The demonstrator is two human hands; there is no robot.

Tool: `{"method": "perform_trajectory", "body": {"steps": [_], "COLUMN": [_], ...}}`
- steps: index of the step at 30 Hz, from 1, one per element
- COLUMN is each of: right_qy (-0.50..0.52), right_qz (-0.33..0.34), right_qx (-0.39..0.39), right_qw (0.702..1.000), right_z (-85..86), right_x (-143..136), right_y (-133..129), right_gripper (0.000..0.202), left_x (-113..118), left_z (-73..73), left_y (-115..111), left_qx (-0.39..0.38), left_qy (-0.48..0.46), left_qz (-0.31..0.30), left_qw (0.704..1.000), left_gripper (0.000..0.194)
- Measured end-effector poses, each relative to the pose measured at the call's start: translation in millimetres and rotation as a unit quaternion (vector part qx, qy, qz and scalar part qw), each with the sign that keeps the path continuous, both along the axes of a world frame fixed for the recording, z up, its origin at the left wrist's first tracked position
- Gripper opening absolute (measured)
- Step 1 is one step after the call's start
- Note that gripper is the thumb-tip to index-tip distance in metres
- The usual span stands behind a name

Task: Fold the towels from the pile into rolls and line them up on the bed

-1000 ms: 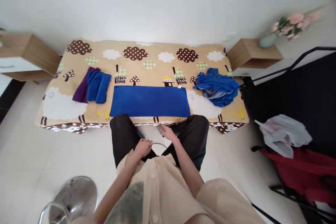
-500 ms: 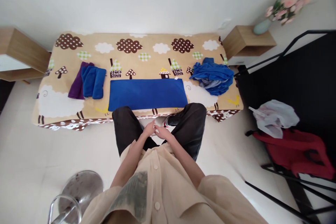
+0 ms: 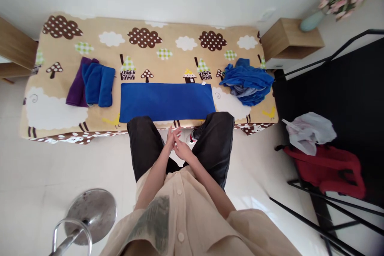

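Observation:
My left hand (image 3: 170,139) and my right hand (image 3: 183,150) meet between my knees, fingers stretched out and touching each other. Neither holds anything. Just beyond my knees a blue towel (image 3: 166,102) lies flat along the front of the bed, with a small white tag at its far right corner. To its left a folded blue towel (image 3: 103,86) rests partly over a folded purple towel (image 3: 77,88). On the right sits a crumpled heap of blue cloth (image 3: 247,82) with some greyish fabric showing.
A patterned sheet (image 3: 168,70) covers the bed. Wooden nightstands flank it; the right nightstand (image 3: 288,36) bears a vase of flowers (image 3: 312,20). A black-framed rack at right holds a red bag (image 3: 330,168) and a white plastic bag (image 3: 312,130). A round metal base (image 3: 91,214) stands at lower left.
My hands have shifted slightly, with the fingers now more stretched out and spread. The view has tilted a little; the towels and cloth lie as before.

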State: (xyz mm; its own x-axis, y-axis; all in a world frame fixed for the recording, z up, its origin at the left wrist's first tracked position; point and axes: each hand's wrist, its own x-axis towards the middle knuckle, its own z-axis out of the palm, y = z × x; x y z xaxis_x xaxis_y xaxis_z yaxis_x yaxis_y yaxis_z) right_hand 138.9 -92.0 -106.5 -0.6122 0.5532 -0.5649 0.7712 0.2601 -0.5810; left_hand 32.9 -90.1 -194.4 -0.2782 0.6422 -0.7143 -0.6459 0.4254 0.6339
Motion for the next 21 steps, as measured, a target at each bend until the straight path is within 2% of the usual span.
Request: {"method": "perform_trajectory", "body": {"steps": [3,6,9,12,16,19,21], "right_qy": [0.030,0.085,0.112,0.105,0.073,0.053,0.037], "right_qz": [0.005,-0.006,0.014,0.035,0.042,0.032,0.027], "right_qx": [-0.001,0.007,0.051,0.107,0.154,0.166,0.159], "right_qw": [1.000,0.996,0.992,0.988,0.984,0.984,0.986], "right_z": [8.2,20.0,28.8,27.2,4.8,-24.2,-45.8], "right_x": [7,6,-9,-34,-69,-99,-122], "right_y": [13,37,80,142,237,297,326], "right_gripper": [0.068,0.059,0.047,0.043,0.045,0.046,0.049], "left_x": [1,1,3,3,-1,-4,-5], "left_z": [-11.2,-25.0,-31.6,-29.6,-25.5,-25.7,-26.9], "left_y": [12,17,22,31,43,50,54], "left_qx": [-0.006,-0.013,-0.005,0.008,0.008,0.013,0.027], "left_qy": [-0.051,-0.083,-0.135,-0.160,-0.178,-0.243,-0.278], "left_qz": [0.097,0.159,0.229,0.248,0.245,0.283,0.297], "left_qw": [0.994,0.984,0.964,0.955,0.953,0.928,0.913], "left_gripper": [0.067,0.048,0.044,0.043,0.036,0.027,0.024]}}
